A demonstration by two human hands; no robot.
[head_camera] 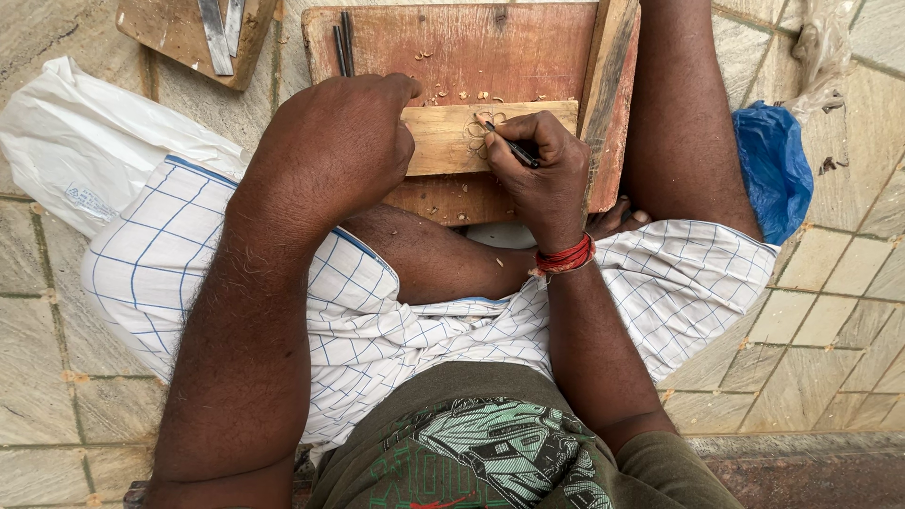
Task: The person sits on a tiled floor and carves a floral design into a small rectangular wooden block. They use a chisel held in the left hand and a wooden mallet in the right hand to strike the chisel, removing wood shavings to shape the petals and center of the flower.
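Observation:
A pale wooden block [448, 137] lies on a reddish wooden board [471, 52] in front of my crossed legs. A flower pattern [483, 132] is cut into the block's face. My left hand [344, 141] is closed and presses down on the block's left end. My right hand [537, 170] grips a thin dark carving tool [514, 149] like a pen, its tip on the flower pattern. A red thread band circles my right wrist.
Wood chips dot the board. Two thin dark tools [343, 42] lie at the board's left edge. A second board with metal blades [198, 33] sits at top left. A white plastic bag [90, 141] is left, a blue bag [773, 170] right, on a tiled floor.

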